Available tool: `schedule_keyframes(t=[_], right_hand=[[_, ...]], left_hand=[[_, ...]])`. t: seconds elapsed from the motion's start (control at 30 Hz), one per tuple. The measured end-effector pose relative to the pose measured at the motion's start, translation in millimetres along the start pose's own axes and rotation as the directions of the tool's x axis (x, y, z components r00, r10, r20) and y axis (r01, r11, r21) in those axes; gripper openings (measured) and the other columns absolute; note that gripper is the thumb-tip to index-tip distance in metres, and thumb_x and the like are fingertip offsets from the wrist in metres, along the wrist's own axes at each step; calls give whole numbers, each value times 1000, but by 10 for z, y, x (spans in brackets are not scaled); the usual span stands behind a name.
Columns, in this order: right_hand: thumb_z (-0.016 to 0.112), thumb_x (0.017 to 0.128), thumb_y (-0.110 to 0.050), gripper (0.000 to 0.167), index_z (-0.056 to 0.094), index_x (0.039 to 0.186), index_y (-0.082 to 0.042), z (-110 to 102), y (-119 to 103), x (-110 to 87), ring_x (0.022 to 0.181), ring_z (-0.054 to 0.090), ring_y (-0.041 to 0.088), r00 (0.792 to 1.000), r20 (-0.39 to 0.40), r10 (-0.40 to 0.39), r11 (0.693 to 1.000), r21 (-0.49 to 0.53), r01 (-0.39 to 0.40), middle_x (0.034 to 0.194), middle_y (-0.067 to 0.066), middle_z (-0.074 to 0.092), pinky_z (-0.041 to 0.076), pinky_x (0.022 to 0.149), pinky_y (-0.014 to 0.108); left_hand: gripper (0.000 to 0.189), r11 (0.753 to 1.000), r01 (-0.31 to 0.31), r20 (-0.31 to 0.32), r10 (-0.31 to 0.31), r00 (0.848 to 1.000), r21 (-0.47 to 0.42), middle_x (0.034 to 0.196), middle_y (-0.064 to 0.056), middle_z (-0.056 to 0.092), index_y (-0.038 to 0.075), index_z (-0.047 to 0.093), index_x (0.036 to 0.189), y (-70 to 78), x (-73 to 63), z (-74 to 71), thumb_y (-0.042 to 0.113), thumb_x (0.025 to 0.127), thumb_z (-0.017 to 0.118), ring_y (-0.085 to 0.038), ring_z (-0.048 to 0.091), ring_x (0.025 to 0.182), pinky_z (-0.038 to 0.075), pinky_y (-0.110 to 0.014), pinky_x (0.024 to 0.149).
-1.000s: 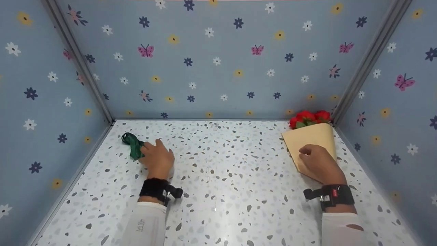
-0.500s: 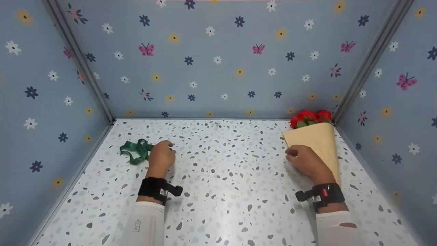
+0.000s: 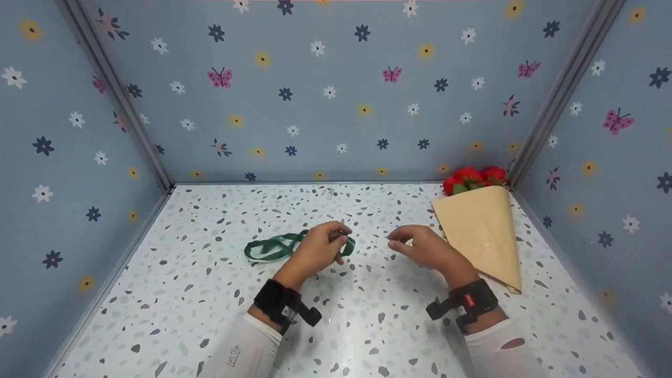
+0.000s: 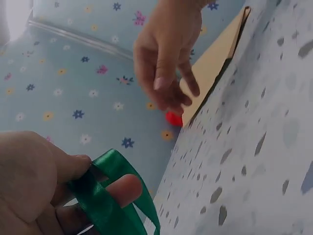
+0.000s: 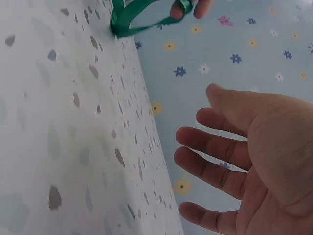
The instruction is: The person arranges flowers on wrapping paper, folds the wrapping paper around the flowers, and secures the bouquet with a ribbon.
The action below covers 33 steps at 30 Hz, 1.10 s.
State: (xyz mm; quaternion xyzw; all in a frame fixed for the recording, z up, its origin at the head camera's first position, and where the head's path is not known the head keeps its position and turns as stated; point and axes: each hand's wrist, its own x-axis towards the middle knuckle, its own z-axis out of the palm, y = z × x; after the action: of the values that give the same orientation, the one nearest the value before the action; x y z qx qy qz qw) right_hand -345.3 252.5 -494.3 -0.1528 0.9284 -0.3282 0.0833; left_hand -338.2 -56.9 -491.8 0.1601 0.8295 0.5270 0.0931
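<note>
A green satin ribbon (image 3: pixel 270 248) trails in loops from my left hand (image 3: pixel 317 247) near the middle of the table. Thumb and fingers of that hand pinch the ribbon (image 4: pixel 105 205), as the left wrist view shows, and a loop of it stands out past the fingertips. To the right, my right hand (image 3: pixel 428 247) hovers with relaxed, parted fingers (image 5: pixel 210 147) and nothing in them. It faces the left hand across a short gap. Beside the right hand lies a bouquet of red flowers (image 3: pixel 470 178) in a tan paper wrap (image 3: pixel 483 231).
The speckled white table (image 3: pixel 336 315) is bounded by a flower-patterned blue back wall (image 3: pixel 336 105) and matching side walls. The bouquet's flowers lie against the far right corner. Each wrist wears a black strap with a small camera arm.
My left hand has picked up the ribbon at the left and drawn it rightward to the middle. My right hand has moved left, off the paper wrap, toward the left hand.
</note>
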Motion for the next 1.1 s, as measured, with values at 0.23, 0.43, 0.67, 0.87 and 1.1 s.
schedule_keyframes(t=[0.23, 0.43, 0.67, 0.87, 1.1], right_hand=[[70, 114, -40, 37, 86, 121, -8, 271, -318, 7, 109, 78, 26, 988, 32, -148, 986, 77, 145, 115, 7, 85, 64, 98, 51], [74, 112, -29, 30, 84, 99, -4, 374, -364, 39, 86, 62, 22, 977, 5, -214, 968, 131, 212, 92, 1, 76, 50, 74, 31], [77, 109, -29, 20, 83, 107, -11, 63, -49, 50, 114, 70, 28, 998, -26, -64, 994, 84, 66, 115, 7, 80, 62, 97, 52], [73, 111, -24, 17, 80, 112, -9, -281, 363, -19, 131, 71, 32, 992, -82, 95, 955, 290, -68, 124, 10, 84, 53, 121, 61], [64, 116, -24, 21, 71, 119, -4, -584, 609, -121, 116, 76, 18, 931, -177, 318, 790, 592, -157, 109, -1, 82, 58, 117, 47]], left_hand=[[26, 992, -61, 65, 68, 996, -106, 100, -12, 82, 14, 74, 141, 36, -16, 182, 18, 117, 64, -55, 77, 88, 47, -25, 53], [29, 993, -95, 26, 97, 995, -71, 118, -12, 85, 15, 73, 145, 62, -17, 155, 19, 118, 63, -50, 80, 85, 61, -36, 63], [35, 952, 8, -212, 60, 975, 306, 123, -14, 82, 16, 68, 152, -47, 36, -206, 19, 120, 56, -22, 68, 77, 54, -38, 70], [40, 816, 238, -378, -25, 925, 527, 135, -18, 80, 10, 66, 154, -241, 43, -648, 28, 120, 56, -35, 78, 103, 62, -53, 88], [36, 782, 349, -493, -62, 868, 515, 137, -26, 75, -1, 69, 145, -541, -58, -1085, 19, 118, 56, -44, 77, 117, 63, -60, 96]])
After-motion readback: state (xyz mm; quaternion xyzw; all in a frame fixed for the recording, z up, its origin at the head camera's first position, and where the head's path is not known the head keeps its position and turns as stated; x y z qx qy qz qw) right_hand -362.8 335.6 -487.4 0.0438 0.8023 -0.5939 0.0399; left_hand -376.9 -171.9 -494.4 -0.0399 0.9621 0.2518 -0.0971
